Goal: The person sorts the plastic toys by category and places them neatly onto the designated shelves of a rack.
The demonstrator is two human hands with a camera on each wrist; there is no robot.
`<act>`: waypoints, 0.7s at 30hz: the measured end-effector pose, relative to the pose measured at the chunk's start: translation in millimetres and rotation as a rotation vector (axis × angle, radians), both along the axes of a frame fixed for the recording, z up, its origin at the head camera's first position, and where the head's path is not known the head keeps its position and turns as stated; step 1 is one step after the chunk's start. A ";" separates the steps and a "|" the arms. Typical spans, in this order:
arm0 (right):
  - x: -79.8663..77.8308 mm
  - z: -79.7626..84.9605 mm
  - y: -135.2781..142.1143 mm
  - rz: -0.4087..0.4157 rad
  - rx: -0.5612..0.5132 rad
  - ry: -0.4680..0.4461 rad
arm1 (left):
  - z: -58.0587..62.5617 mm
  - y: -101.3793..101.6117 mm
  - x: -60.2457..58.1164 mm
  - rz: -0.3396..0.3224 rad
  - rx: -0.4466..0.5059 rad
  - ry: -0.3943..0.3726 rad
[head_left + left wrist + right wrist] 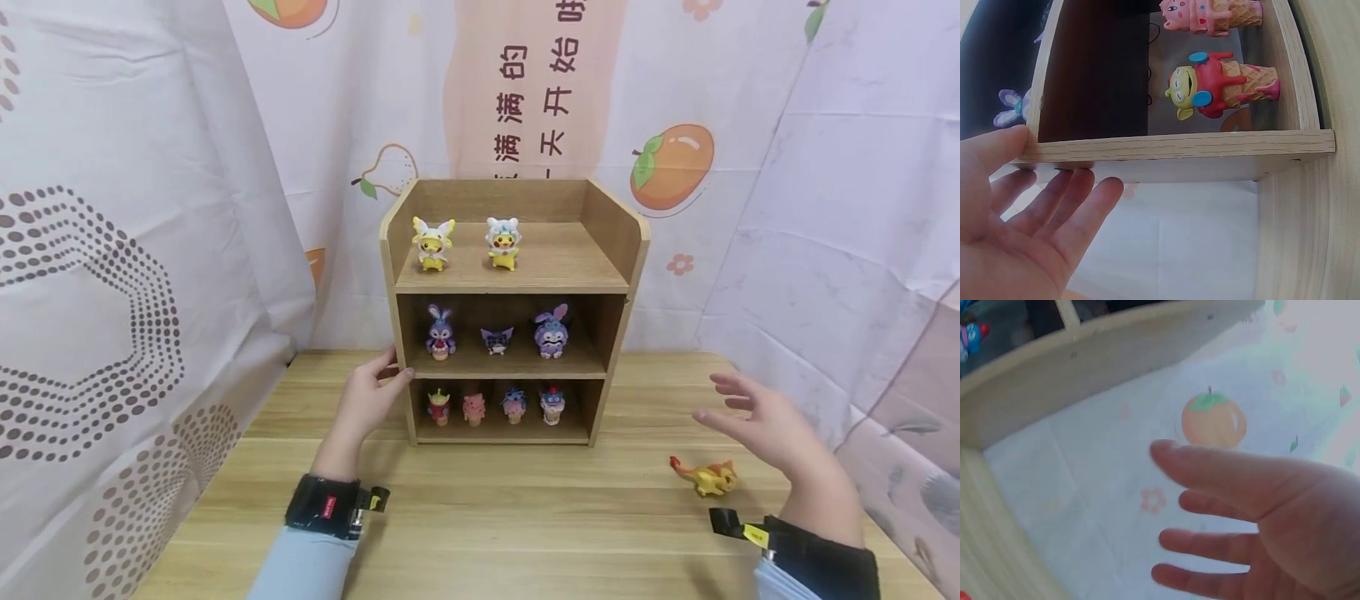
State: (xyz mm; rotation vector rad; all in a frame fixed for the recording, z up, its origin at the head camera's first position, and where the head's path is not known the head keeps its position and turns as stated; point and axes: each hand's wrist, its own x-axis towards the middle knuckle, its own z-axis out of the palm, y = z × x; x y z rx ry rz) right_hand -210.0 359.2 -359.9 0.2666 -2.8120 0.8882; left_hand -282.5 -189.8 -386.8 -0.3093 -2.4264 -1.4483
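A small wooden display shelf (510, 286) stands upright on the table. My left hand (370, 392) holds its left side panel. In the left wrist view the thumb lies on the panel's front edge and the fingers (1102, 194) touch its outer face. To the right of the shelf, my right hand (772, 427) is in the air, fingers apart, holding nothing. Below it on the table lies a yellow and orange figurine (708, 478) with a red tail tip. Two yellow figurines in white hoods, one left (432, 245) and one near the middle (502, 243), stand on the top board.
Three purple figurines, including a long-eared one (551, 333), stand on the middle level. Several ice-cream-cone figurines, among them a red and green one (438, 407), line the bottom level. Printed curtains (678, 83) hang behind and beside the wooden table (480, 517).
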 end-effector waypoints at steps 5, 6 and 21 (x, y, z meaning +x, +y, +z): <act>-2.7 -12.4 11.6 0.011 0.038 -0.121 | -0.5 -0.3 -0.2 0.005 -0.010 0.007; -3.3 -14.8 13.5 0.016 0.041 -0.138 | -0.4 -0.3 -0.2 0.007 -0.012 0.007; -17.2 -53.6 42.8 0.011 0.097 -0.380 | -2.3 -1.1 -1.4 0.003 -0.006 0.002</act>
